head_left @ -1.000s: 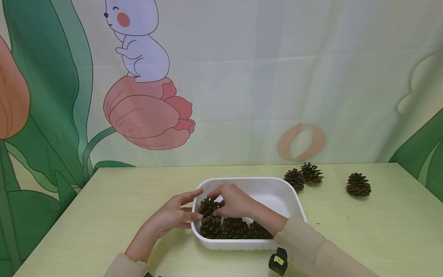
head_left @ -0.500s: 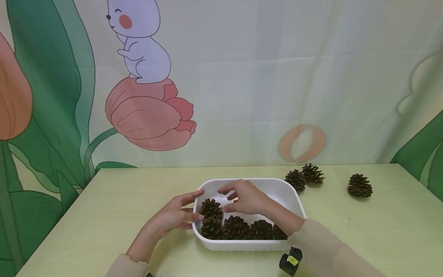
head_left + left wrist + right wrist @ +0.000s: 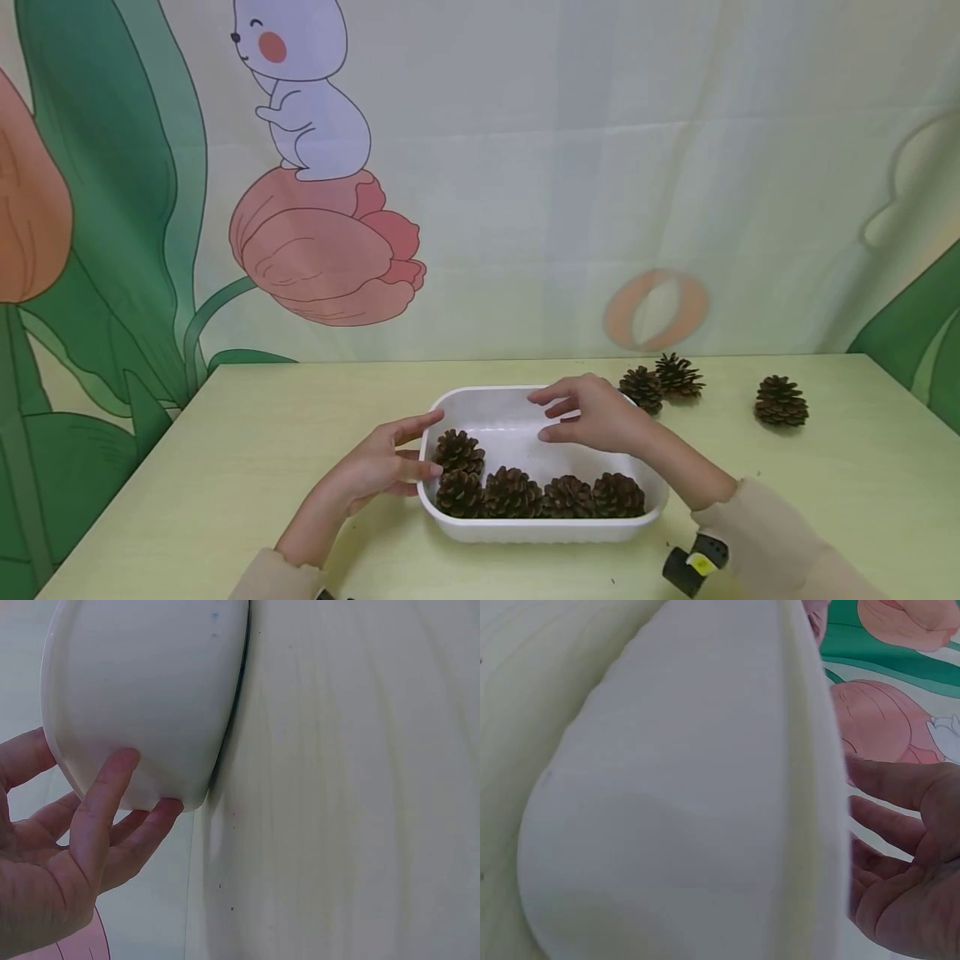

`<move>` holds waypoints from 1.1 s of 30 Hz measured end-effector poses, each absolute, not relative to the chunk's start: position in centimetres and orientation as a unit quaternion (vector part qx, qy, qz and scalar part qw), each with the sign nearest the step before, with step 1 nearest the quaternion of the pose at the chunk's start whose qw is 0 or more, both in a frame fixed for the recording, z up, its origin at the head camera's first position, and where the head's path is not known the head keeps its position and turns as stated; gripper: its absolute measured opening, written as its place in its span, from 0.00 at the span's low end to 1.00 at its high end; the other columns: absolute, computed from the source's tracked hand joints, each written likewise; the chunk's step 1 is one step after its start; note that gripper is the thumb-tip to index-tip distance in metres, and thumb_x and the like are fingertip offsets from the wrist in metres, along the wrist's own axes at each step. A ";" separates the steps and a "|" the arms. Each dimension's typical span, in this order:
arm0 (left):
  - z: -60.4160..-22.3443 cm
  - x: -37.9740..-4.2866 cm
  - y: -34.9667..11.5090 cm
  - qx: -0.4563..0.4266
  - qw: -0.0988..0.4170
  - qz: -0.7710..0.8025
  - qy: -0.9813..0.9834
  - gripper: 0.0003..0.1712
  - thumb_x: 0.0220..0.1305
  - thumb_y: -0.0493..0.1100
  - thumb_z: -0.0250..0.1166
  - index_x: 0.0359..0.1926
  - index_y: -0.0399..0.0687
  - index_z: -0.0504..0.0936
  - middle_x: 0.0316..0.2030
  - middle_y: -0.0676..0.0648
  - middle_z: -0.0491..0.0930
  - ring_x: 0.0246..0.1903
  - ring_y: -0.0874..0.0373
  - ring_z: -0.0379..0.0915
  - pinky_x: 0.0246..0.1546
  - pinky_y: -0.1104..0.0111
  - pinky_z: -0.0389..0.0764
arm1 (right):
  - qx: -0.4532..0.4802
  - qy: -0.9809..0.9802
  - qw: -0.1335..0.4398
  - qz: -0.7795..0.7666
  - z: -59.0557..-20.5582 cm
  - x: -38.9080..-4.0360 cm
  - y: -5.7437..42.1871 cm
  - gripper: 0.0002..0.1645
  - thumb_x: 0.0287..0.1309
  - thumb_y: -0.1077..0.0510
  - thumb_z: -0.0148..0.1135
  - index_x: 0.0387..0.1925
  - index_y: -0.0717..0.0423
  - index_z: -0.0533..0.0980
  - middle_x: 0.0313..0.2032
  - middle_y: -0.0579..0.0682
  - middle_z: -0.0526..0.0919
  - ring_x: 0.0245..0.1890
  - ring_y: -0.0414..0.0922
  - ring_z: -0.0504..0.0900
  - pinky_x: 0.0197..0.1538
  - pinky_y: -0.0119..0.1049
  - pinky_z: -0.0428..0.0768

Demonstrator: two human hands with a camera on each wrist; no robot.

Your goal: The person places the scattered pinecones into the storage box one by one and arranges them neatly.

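A white plastic basin [image 3: 540, 530] stands on the table, with several brown pine cones inside along its near wall and left end. One pine cone [image 3: 459, 452] lies by the left wall, behind the near row. My left hand [image 3: 375, 465] holds the basin's left end, its thumb over the rim; in the left wrist view, fingertips [image 3: 124, 759] press the outer wall. Above the basin's right half hovers my right hand [image 3: 600, 414], fingers spread and slightly bent, holding nothing. In the right wrist view the basin's wall [image 3: 675, 780] hides part of that hand's fingertips.
Two pine cones lie close together behind the basin's right corner, the rear one [image 3: 678, 377] near the table's back edge. Another pine cone [image 3: 781, 402] sits farther right. A printed cloth [image 3: 487, 183] hangs behind the pale wooden table [image 3: 750, 508].
My right hand has let go of the pine cone at the basin's left end and moved right, uncovering the near row. The left hand stays on the basin.
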State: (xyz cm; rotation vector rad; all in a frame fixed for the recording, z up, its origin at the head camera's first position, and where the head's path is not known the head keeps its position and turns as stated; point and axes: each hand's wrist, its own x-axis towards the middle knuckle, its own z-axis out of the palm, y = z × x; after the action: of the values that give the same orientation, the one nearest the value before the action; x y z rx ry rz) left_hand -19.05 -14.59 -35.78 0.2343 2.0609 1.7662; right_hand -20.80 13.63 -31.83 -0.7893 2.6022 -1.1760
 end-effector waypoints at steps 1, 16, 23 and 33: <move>-35.8 -19.0 -14.6 0.084 0.207 0.634 0.740 0.41 0.52 0.28 0.64 0.67 0.43 0.58 0.63 0.28 0.55 0.52 0.40 0.69 0.39 0.53 0.80 | -0.263 0.874 0.086 -0.399 -31.8 -20.7 14.0 0.25 0.50 0.62 0.65 0.52 0.67 0.73 0.52 0.61 0.75 0.49 0.57 0.76 0.45 0.33 0.80; -35.8 -18.9 -14.8 0.081 0.207 0.633 0.742 0.41 0.52 0.28 0.64 0.67 0.43 0.58 0.62 0.28 0.56 0.51 0.42 0.71 0.39 0.54 0.80 | -0.250 0.868 0.052 -0.426 -30.8 -19.5 18.0 0.28 0.50 0.61 0.66 0.52 0.71 0.71 0.51 0.66 0.74 0.49 0.59 0.76 0.48 0.36 0.78; -35.7 -18.9 -14.6 0.082 0.206 0.633 0.742 0.41 0.52 0.28 0.63 0.67 0.43 0.59 0.62 0.28 0.56 0.52 0.39 0.69 0.40 0.53 0.80 | -0.228 0.882 0.029 -0.411 -30.8 -19.2 20.0 0.29 0.50 0.59 0.66 0.53 0.68 0.72 0.49 0.65 0.76 0.47 0.58 0.77 0.45 0.36 0.80; -35.5 -18.9 -14.5 0.082 0.208 0.636 0.739 0.41 0.52 0.27 0.63 0.67 0.43 0.58 0.62 0.28 0.57 0.51 0.42 0.71 0.40 0.54 0.80 | -0.187 0.895 -0.001 -0.405 -31.6 -18.8 23.1 0.31 0.51 0.56 0.66 0.55 0.65 0.71 0.51 0.66 0.75 0.50 0.59 0.75 0.45 0.38 0.80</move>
State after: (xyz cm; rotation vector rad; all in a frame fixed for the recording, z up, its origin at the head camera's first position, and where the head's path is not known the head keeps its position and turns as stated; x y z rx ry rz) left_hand -18.86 -14.54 -35.55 0.2291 2.0566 1.7706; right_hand -18.77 23.11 -31.60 -0.5865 2.8142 -1.2745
